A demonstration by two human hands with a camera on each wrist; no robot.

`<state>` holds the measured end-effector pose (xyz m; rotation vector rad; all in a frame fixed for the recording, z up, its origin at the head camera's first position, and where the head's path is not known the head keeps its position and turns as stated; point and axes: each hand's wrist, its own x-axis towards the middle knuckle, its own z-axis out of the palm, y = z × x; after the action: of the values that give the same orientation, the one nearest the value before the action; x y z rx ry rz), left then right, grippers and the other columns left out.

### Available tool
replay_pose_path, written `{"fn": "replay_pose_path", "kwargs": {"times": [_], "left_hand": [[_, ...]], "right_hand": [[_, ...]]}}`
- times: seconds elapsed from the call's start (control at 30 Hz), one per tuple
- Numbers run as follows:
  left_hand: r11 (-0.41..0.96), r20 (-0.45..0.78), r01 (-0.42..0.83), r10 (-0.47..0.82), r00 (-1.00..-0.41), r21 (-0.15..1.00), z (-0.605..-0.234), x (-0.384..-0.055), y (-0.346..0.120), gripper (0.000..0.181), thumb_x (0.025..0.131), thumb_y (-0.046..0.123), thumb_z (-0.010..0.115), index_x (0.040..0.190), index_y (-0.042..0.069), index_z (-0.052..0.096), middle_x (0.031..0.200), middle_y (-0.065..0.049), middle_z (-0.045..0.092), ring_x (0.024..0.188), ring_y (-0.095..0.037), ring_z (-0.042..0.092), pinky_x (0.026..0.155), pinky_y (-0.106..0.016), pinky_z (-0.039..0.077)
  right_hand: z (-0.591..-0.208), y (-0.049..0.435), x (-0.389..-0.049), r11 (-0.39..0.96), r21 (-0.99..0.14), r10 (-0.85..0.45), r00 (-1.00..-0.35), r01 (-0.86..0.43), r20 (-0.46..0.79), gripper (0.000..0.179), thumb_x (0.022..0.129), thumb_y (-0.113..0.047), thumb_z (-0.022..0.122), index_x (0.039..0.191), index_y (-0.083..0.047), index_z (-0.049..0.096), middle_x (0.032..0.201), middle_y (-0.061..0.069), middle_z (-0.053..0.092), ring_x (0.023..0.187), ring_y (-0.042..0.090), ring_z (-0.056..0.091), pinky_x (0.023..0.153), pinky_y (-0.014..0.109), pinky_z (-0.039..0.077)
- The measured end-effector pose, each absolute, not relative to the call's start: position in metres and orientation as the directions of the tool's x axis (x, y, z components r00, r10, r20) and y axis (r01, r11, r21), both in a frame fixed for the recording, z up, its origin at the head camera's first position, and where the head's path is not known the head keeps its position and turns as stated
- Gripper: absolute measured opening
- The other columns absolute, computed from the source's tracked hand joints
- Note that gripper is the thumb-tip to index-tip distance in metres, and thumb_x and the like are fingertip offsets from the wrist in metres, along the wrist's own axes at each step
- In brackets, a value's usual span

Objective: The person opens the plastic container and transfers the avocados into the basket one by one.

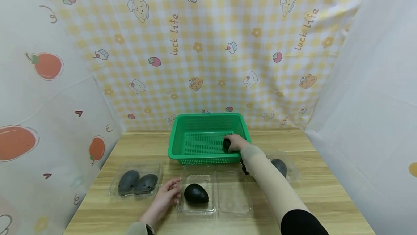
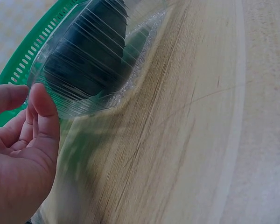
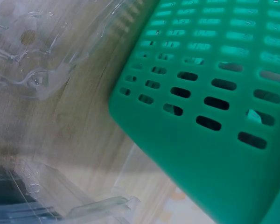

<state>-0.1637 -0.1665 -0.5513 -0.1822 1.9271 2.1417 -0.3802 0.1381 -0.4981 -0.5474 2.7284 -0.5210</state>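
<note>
In the head view, my right hand (image 1: 237, 143) reaches into the green basket (image 1: 208, 160) and grips a dark avocado (image 1: 226, 144) near its right side. The basket wall hides this hand in the right wrist view. My left hand (image 1: 167, 194) is at the left edge of an open clear plastic clamshell box (image 1: 234, 198). Up close in the left wrist view, its thumb and a finger (image 2: 44, 100) pinch the box's rim. One dark avocado (image 1: 196, 193) lies in the box's left half; the right half is the lid, folded flat on the table.
Left of the open box, a closed clear box (image 1: 112, 188) holds two avocados (image 1: 129, 181). Another clear box (image 1: 293, 170) with an avocado (image 1: 279, 167) stands at the right, partly behind my right forearm. A patterned curtain (image 1: 208, 64) hangs behind the wooden table (image 1: 325, 206).
</note>
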Motion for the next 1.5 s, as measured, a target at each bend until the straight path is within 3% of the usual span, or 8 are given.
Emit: {"fn": "replay_pose_path", "kwargs": {"times": [0.3,1.07,1.3,1.5], "left_hand": [[-0.091,-0.259,-0.268,0.101,-0.961,0.959,-0.551,-0.164,-0.165,0.053,0.096,0.008,0.057,0.141,-0.011,0.036,0.094,-0.002,0.051,0.075,-0.013,0.052,0.059,-0.024,0.049],[-0.105,-0.255,-0.264,0.086,-0.963,0.959,-0.552,-0.163,-0.163,0.051,0.095,0.005,0.056,0.139,-0.012,0.037,0.091,-0.001,0.051,0.073,-0.012,0.052,0.058,-0.023,0.048],[-0.088,-0.259,-0.265,0.075,-0.963,0.960,-0.549,-0.163,-0.163,0.051,0.096,0.006,0.056,0.139,-0.012,0.038,0.092,-0.002,0.051,0.075,-0.013,0.053,0.059,-0.024,0.049],[-0.091,-0.252,-0.257,0.070,-0.965,0.962,-0.550,-0.163,-0.163,0.050,0.096,0.005,0.056,0.139,-0.012,0.038,0.092,-0.002,0.051,0.073,-0.013,0.053,0.058,-0.023,0.048]], "right_hand": [[-0.495,0.140,-0.376,0.867,-0.406,-0.402,-0.886,-0.288,-0.230,0.063,0.084,-0.005,0.073,0.142,-0.013,0.049,0.145,0.021,0.039,0.127,0.039,0.043,0.085,0.045,0.048],[-0.487,0.140,-0.372,0.858,-0.408,-0.431,-0.869,-0.312,-0.243,0.058,0.087,-0.007,0.071,0.141,-0.008,0.050,0.142,0.019,0.045,0.130,0.038,0.041,0.087,0.044,0.047],[-0.480,0.140,-0.373,0.863,-0.405,-0.419,-0.877,-0.303,-0.236,0.053,0.089,-0.008,0.069,0.139,-0.007,0.051,0.144,0.018,0.044,0.136,0.037,0.034,0.091,0.044,0.047],[-0.473,0.141,-0.373,0.857,-0.409,-0.430,-0.873,-0.314,-0.231,0.050,0.090,-0.009,0.068,0.137,-0.004,0.053,0.141,0.018,0.046,0.131,0.035,0.040,0.093,0.043,0.046]]}}
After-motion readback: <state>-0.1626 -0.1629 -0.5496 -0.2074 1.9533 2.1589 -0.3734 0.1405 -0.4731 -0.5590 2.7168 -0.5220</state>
